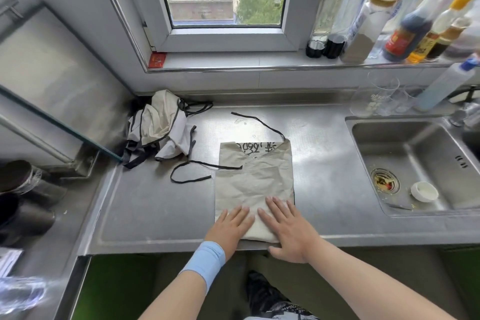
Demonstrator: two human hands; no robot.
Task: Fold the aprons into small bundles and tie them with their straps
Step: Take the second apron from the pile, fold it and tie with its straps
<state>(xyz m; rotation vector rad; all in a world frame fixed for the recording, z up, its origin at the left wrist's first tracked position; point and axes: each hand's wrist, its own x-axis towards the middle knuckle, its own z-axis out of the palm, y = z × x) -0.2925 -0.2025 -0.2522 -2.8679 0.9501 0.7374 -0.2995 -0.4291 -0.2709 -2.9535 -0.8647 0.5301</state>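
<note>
A beige apron [255, 179] lies folded into a tall narrow rectangle on the steel counter [155, 205], black print showing at its far end. One black strap [259, 121] trails from its far right corner, another [192, 171] loops out to the left. My left hand [232, 223] and my right hand [284, 226] press flat, fingers spread, on the apron's near end by the counter's front edge. A second apron [161, 127] sits crumpled with tangled black straps at the back left.
A steel sink [415, 163] with a small white bowl [424, 191] is on the right. Several bottles [405, 34] line the window sill, and clear glasses [376, 96] stand behind the sink. Dark pots [20, 197] sit at the far left.
</note>
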